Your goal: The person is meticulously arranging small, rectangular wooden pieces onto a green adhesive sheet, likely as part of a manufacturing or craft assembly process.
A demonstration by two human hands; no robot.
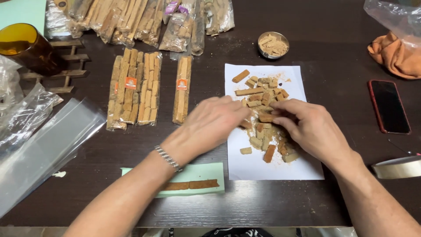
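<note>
Both hands are meeting over the white paper sheet (272, 164), right hand (313, 131) fingers pinching a brown stick piece (265, 117), left hand (210, 125) fingers loosely curled, seemingly empty, sorting the pile.

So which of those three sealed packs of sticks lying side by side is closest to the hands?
The narrowest pack, rightmost of the three, lying nearest the left hand and the white paper.

A dark brown wooden table (333, 39) fills nearly everything, its grain showing under soft indoor light; only a pale strip shows past its near edge.
</note>
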